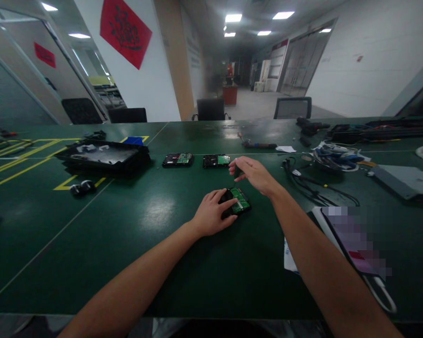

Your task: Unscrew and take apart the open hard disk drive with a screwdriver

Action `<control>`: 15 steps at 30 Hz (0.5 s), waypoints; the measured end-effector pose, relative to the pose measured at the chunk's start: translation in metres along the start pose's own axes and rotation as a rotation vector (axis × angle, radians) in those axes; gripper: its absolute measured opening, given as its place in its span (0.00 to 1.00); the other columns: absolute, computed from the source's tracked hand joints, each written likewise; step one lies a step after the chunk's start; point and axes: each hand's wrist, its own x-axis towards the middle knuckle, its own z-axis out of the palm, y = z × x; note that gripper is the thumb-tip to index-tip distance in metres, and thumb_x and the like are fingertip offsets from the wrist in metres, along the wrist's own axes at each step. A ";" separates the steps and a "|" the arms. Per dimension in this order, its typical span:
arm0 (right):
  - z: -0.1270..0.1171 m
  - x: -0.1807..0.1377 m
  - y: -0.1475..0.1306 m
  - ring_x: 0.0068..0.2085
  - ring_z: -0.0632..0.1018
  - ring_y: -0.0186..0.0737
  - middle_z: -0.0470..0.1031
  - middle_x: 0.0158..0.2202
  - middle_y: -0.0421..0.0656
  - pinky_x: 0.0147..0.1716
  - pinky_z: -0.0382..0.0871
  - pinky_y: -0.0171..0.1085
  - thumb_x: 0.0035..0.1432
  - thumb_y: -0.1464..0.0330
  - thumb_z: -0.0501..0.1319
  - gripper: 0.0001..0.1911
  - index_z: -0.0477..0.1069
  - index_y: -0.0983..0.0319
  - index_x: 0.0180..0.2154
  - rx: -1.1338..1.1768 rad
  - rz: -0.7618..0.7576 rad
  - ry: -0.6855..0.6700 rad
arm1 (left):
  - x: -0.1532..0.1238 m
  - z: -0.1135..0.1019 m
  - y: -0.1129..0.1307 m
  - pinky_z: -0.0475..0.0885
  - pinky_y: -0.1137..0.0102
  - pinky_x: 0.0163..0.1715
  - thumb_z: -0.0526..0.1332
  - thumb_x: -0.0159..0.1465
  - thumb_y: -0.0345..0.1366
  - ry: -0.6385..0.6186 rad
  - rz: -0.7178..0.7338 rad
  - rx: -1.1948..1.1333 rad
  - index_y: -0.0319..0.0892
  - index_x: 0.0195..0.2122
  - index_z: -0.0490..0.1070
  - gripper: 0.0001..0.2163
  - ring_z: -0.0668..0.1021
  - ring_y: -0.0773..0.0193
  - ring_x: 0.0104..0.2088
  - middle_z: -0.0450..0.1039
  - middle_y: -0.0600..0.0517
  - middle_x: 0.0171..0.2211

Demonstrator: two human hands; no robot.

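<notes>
A black hard drive with a green circuit board (pixel 242 203) lies on the green table in front of me. My left hand (pixel 211 213) rests on its left side, fingers spread over the casing and the board's edge. Above the far edge of the drive, my right hand (pixel 251 172) is closed around the dark handle of a screwdriver (pixel 237 173). The tool stands upright and its thin shaft points down at the board; whether the tip sits in a screw is too small to tell. Two similar hard drives, one left (pixel 177 160) and one nearer (pixel 216 161), lie farther back.
Black trays (pixel 104 157) are stacked at the left beside yellow tape lines. Black cables (pixel 313 185), a bundle of wires (pixel 338 157) and a grey metal box (pixel 405 180) lie to the right. A phone-like device (pixel 352 239) is close to my right forearm. A soldering-iron-like tool (pixel 259 145) lies behind.
</notes>
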 end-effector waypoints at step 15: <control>0.004 0.001 0.008 0.35 0.81 0.41 0.80 0.37 0.44 0.28 0.77 0.37 0.66 0.56 0.59 0.14 0.70 0.57 0.46 -0.289 -0.077 0.201 | 0.001 -0.002 0.002 0.62 0.45 0.63 0.61 0.66 0.53 -0.010 -0.008 -0.005 0.54 0.64 0.69 0.26 0.63 0.42 0.66 0.57 0.44 0.70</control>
